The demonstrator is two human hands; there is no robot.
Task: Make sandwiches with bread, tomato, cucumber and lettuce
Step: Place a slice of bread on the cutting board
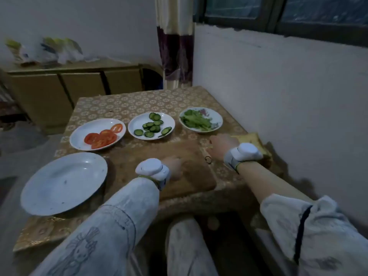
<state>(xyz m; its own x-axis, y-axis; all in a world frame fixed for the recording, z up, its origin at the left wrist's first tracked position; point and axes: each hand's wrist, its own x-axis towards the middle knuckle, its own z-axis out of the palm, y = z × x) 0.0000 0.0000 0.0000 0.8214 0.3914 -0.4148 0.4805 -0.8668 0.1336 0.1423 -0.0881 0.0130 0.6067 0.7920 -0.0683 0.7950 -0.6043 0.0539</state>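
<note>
So, standing here by the desk, going left to right: near left there's a big empty plate, nothing on it yet. Behind it, a plate of tomato slices, then a plate of cucumber rounds, then the flowery plate with lettuce at the far right. All three sit in a row along the far edge of the wooden cutting board.

The left hand rests flat on the board, fingers loosely spread as far as I can tell (it's a bit blurry), holding nothing. Both wrists have chunky white bands on.

The thing that matters is the bread: a slice or stack lying flat on the desk at the right edge, close to the wall, just right of the board. The right hand is reaching right at it, fingers touching or almost touching its near-left edge. Can't tell if it has actually gripped yet.

So the right hand is clearly the nearer one; my guess is the bread has to travel leftward onto the board.
</note>
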